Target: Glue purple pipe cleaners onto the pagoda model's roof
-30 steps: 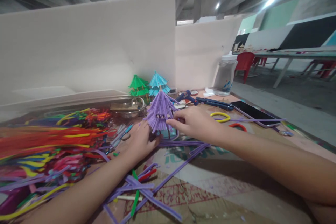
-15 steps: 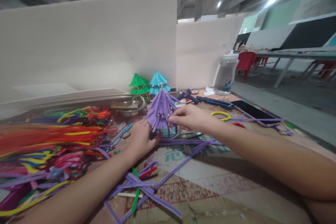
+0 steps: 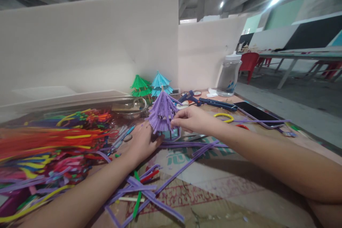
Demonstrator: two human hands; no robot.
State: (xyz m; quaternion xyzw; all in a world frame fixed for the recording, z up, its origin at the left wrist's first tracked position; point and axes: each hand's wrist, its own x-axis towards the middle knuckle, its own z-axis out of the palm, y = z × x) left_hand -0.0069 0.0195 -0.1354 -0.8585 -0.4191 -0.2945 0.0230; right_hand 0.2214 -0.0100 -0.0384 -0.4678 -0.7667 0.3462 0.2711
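Tabletop (image 3: 227,203) bears coloured strips (image 3: 58,140) at its left edge, a bottle (image 3: 228,80) in the far right corner, a phone (image 3: 256,114) near the right edge; toward the far edge, a purple pavilion (image 3: 162,110) between left hand (image 3: 141,140), grip impossible to tell, and right hand (image 3: 192,118), fingertips together at the lower roof, a glue gun (image 3: 190,97) behind.

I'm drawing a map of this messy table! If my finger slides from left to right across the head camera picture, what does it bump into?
Orange strips, left hand, purple two-tiered model, right hand, yellow ring, phone.
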